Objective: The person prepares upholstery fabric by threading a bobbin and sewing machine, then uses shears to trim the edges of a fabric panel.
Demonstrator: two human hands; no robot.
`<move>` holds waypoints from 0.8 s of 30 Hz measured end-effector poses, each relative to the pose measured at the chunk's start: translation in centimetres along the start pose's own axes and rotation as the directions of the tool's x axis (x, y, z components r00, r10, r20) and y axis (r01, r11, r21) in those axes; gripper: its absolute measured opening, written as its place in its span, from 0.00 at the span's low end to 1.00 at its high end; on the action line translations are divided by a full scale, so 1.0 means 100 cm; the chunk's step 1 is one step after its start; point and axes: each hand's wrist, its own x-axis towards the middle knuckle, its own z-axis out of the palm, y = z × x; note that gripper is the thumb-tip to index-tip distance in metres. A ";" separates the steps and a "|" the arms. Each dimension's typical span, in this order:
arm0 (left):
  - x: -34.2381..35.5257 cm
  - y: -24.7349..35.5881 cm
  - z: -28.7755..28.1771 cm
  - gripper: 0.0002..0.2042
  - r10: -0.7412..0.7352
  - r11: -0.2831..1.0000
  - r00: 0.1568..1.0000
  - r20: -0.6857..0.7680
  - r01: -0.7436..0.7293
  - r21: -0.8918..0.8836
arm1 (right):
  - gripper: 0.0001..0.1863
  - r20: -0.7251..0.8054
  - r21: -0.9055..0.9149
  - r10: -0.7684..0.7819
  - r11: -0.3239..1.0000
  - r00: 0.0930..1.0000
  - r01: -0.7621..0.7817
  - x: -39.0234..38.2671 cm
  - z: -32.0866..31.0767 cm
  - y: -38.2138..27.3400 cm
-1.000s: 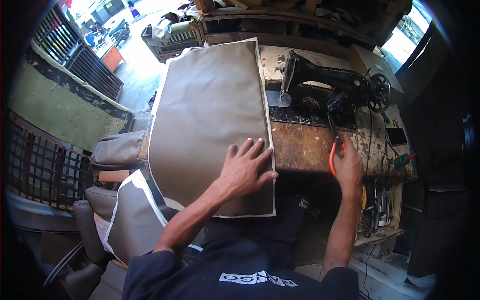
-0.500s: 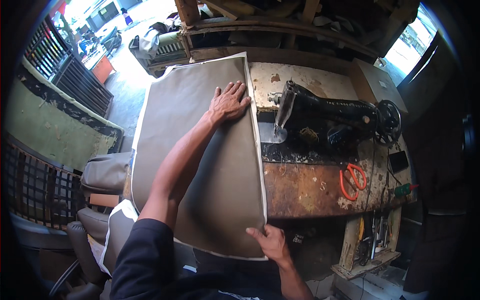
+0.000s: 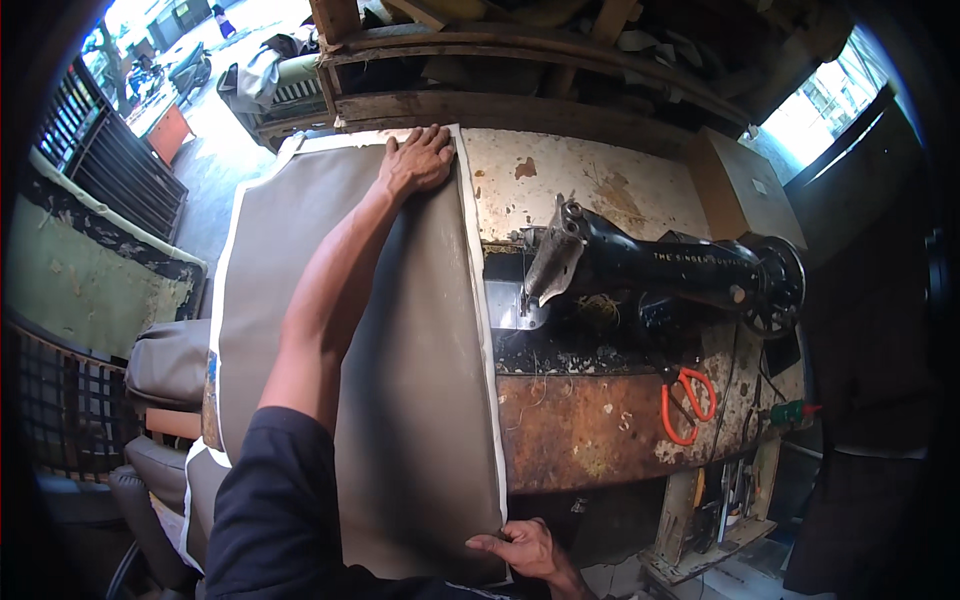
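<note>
A large grey-brown vinyl sheet (image 3: pixel 420 400) with white edging lies across the left part of the sewing table and hangs toward me. At its far right corner my left hand (image 3: pixel 418 160) lies flat, fingers stretched out over the edge. My right hand (image 3: pixel 530 550) grips the near right corner, thumb on top and the other fingers partly hidden. Just right of the sheet stands a black sewing machine (image 3: pixel 650 250), its needle end beside the white edging and apart from it.
Orange-handled scissors (image 3: pixel 688 405) and a small green bottle (image 3: pixel 790 412) lie on the worn tabletop (image 3: pixel 570 430). Below hangs an open wooden drawer (image 3: pixel 670 530) of tools. A cardboard box (image 3: pixel 740 185) stands at the back right, a wooden rack (image 3: pixel 480 105) behind. Grey upholstered pieces (image 3: pixel 170 360) sit left.
My left hand has slid away from me to the sheet's far right corner. The view has shifted, and my right hand stays at the near corner.
</note>
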 end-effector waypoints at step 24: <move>-0.294 0.172 -0.047 0.23 0.394 0.900 0.890 -0.231 -0.424 -0.099 | 0.14 -0.549 -0.461 -0.682 0.729 0.482 0.506 0.073 -0.136 -0.097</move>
